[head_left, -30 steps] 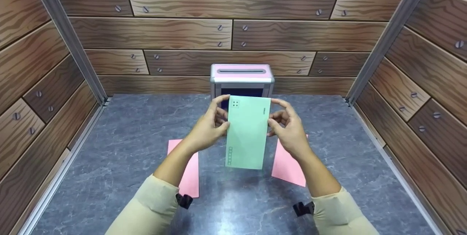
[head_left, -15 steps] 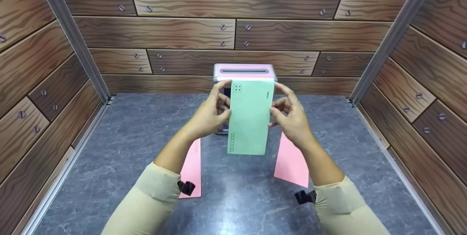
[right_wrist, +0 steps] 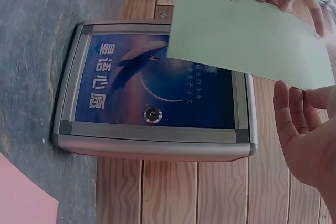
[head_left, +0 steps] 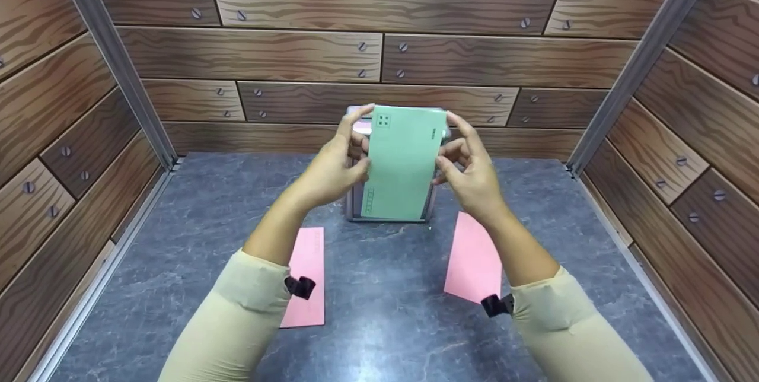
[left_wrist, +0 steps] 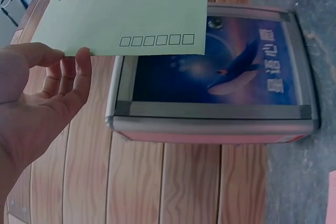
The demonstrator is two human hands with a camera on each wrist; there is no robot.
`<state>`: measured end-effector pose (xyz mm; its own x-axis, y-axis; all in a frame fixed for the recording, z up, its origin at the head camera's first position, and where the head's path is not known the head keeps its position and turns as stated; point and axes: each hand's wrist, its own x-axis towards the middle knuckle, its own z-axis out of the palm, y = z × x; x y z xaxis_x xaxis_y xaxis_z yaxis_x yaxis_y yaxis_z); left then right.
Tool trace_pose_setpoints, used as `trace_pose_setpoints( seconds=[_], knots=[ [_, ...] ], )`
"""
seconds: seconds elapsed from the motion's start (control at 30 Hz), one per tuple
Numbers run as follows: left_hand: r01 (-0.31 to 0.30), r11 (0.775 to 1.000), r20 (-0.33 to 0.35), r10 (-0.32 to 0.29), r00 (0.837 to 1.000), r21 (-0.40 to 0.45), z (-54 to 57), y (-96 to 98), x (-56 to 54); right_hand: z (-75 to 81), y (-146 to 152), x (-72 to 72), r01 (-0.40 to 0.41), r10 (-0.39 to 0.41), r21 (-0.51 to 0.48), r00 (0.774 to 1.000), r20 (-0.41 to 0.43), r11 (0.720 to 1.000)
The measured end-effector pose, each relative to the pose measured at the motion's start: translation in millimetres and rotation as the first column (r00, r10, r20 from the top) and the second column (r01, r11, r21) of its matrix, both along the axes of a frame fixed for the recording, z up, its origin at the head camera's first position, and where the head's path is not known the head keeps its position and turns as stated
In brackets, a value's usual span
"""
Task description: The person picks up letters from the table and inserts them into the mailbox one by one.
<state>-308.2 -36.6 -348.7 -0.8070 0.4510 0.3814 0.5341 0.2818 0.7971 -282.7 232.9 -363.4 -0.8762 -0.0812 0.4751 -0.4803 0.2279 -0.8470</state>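
A green envelope printed with small boxes is held up by both hands, one at each long edge. My left hand pinches its left edge between thumb and fingers, and my right hand pinches the right edge. Behind the envelope stands a suggestion box with a silver frame, a blue whale picture and a keyhole. In the head view the envelope hides most of this box, including its top slot. Both wrist views show the envelope raised off the table, in front of the box and apart from its picture.
A pink envelope lies on the grey marbled table under my left forearm. Another pink envelope lies beneath the right forearm. Wood-patterned walls with metal corner posts enclose the table at the back and sides.
Both hands have raised the green envelope and carried it forward, from below the box's top to a height where it covers the slot. The pink envelopes have stayed put.
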Motion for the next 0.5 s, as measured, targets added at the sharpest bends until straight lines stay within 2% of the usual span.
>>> trace_pose_setpoints(
  seconds=[0.1,0.3,0.5],
  knots=[
    [0.014,1.0,0.021,-0.015,1.0,0.023,4.9,-2.2,-1.9,4.9,-2.4,-2.8,-0.015,0.015,0.012,1.0,-0.015,1.0],
    [-0.003,1.0,0.035,0.002,0.999,0.027,9.5,-1.3,-4.8,10.4,2.5,-9.4,-0.065,0.066,0.059,0.998,-0.003,0.996],
    [-0.029,1.0,0.02,0.028,0.999,0.006,14.8,2.3,-7.1,13.5,7.4,-12.8,-0.043,0.043,0.114,0.999,0.006,0.993]
  ],
)
